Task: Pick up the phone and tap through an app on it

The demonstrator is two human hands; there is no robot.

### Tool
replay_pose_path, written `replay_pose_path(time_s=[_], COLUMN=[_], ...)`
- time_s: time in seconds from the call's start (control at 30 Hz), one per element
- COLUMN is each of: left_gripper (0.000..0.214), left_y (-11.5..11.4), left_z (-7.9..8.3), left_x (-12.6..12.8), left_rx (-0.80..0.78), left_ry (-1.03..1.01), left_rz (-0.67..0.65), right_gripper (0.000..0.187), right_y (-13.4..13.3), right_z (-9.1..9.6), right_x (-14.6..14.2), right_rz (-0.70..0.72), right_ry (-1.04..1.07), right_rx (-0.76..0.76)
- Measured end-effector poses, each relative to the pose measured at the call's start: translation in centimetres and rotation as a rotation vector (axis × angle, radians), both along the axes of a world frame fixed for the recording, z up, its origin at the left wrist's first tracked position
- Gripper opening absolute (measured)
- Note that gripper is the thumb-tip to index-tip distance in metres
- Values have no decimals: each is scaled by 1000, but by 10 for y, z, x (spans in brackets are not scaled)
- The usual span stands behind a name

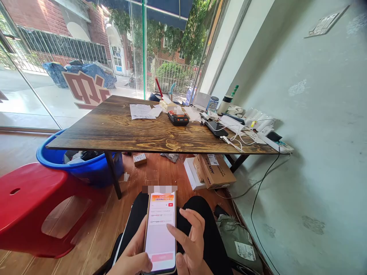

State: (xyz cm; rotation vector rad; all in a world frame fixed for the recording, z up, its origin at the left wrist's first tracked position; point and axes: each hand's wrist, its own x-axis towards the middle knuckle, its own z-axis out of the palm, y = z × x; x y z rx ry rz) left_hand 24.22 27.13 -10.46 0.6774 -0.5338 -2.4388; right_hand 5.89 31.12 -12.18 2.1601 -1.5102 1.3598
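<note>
A smartphone (160,233) with a lit screen showing an orange banner and lines of text is held upright over my lap. My left hand (133,256) grips its left edge and bottom, thumb wrapped round the lower corner. My right hand (190,242) hovers at the phone's right side, fingers loosely curled, with the index finger pointing toward the screen's right edge. My black-trousered knees show behind the phone.
A dark wooden table (137,131) stands ahead with papers, a small black-and-orange printer (178,117), another phone (216,128), white cables and a power strip. Beneath lie cardboard boxes (213,170) and a blue tub (83,164). A red plastic stool (31,206) is at left, a wall at right.
</note>
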Motion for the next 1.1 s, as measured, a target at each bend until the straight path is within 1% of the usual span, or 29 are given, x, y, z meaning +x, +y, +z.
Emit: replay_pose_path(time_s=[0.1, 0.17, 0.23, 0.3, 0.43, 0.53, 0.6, 0.67, 0.77, 0.83, 0.93, 1.1], left_gripper=[107, 109, 108, 110, 116, 117, 117, 116, 113, 112, 113, 115], left_y=[-1, -3, -5, -7, -7, -6, -5, -5, -4, -4, -5, -7], left_z=[5, 10, 16, 21, 25, 25, 24, 23, 19, 17, 16, 15], left_x=[0, 0, 2, 2, 1, 1, 1, 1, 1, 2, 2, 2], left_rx=[-18, -53, -98, -135, -146, -145, -144, -148, -169, -169, -152, -161], left_ry=[24, -7, -85, -157, -213, -188, -164, -138, -86, -76, -110, -112], left_rz=[20, -35, -123, -167, -159, -146, -154, -152, -128, -135, -164, -184], right_gripper=[52, 53, 52, 52, 50, 49, 50, 54, 50, 45, 41, 39], right_y=[-1, -1, 0, 0, 2, 3, 2, -1, -9, -15, -20, -19], right_z=[7, 9, 7, 4, 1, 3, 6, 8, 8, 8, 9, 12], right_x=[3, 3, 2, 1, 0, 3, 8, 13, 21, 25, 28, 28], right_rz=[-81, -91, -84, -75, -61, -48, -54, -43, 65, 139, 168, 190], right_ry=[-5, 2, -14, -34, -47, -90, -212, -423, -745, -894, -995, -1019], right_rx=[102, 134, 125, 101, 103, 139, 225, 363, 539, 595, 616, 609])
